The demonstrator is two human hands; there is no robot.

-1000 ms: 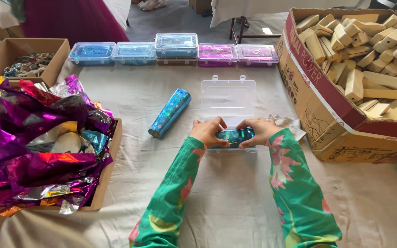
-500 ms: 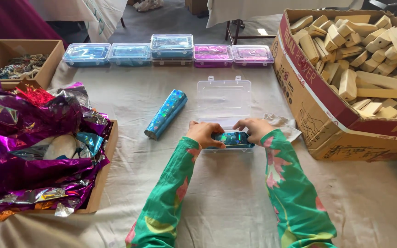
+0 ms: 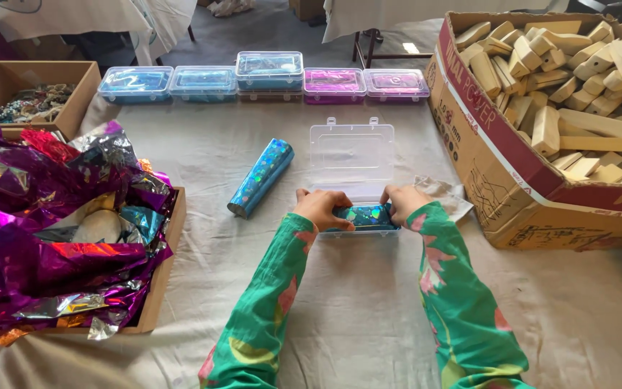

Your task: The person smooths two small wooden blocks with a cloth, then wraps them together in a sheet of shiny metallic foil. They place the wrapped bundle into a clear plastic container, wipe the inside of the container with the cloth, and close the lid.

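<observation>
Head view. A small block wrapped in blue holographic foil (image 3: 363, 215) is seen pressed into the base of an open clear plastic case (image 3: 353, 162), whose lid stands raised toward 12 o'clock. The wrapped block is clamped from both ends: the left hand (image 3: 323, 207) is closed on its end at 9 o'clock, the right hand (image 3: 402, 202) on its end at 3 o'clock. Both arms are covered by green patterned sleeves (image 3: 268, 317). A roll of blue holographic foil (image 3: 261, 177) lies on the grey table cloth (image 3: 325, 302) at 10 o'clock from the hands, near but not touching them. A crumpled scrap, possibly clear film (image 3: 446, 193), is partly hidden beside the right hand. At 12 o'clock, a row of closed cases (image 3: 268, 75), blue ones and pink ones, is set along the far edge. At 9 o'clock, a shallow cardboard tray (image 3: 161, 274) is heaped with purple and red foil sheets (image 3: 44, 216). At 2 o'clock, a large cardboard box (image 3: 498, 173) is filled with plain wooden blocks (image 3: 570, 86). At 10 o'clock, a smaller cardboard box (image 3: 8, 79) is seen.
</observation>
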